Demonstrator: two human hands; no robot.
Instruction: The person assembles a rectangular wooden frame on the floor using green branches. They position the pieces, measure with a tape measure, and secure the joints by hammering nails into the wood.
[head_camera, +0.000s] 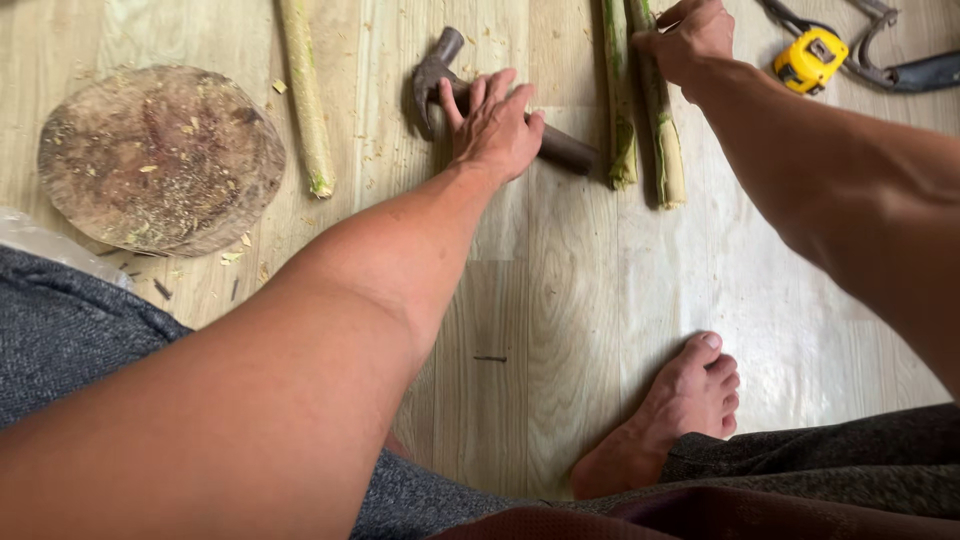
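My left hand (495, 125) rests on the dark handle of a claw hammer (437, 70) that lies on the pale wooden floor, fingers spread over it. My right hand (690, 38) reaches to the far side and pinches one of two green bamboo sticks (660, 130) lying side by side, the other (620, 110) just left of it. A third bamboo stick (305, 95) lies apart to the left of the hammer.
A round wooden chopping block (160, 160) with shavings sits at the left. A yellow tape measure (810, 60) and a dark curved tool (900, 70) lie at the top right. My bare foot (680, 410) rests on the floor; a small nail (490, 358) lies near it.
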